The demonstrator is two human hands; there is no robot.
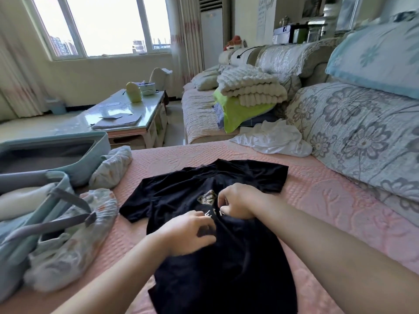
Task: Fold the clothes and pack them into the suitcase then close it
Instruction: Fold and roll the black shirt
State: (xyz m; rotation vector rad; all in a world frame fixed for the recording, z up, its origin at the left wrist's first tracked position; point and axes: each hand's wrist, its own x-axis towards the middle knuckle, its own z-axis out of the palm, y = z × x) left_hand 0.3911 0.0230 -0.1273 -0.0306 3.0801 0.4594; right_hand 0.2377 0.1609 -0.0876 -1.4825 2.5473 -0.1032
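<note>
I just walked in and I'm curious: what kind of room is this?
Most likely a home living room. A long sofa with floral cushions runs along the right, a glossy coffee table stands before a curtained window, and a tall standing air conditioner fills the corner.

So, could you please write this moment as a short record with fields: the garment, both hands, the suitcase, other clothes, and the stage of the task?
garment: black T-shirt lying spread on the pink bed cover, printed side up
left hand: on the shirt's middle, fingers pinching the fabric
right hand: at the print, fingers pinching the fabric
suitcase: open, at the left on the bed
other clothes: white garment crumpled at the far edge; floral clothes beside the suitcase
stage: shirt not yet folded, suitcase not closed
</note>
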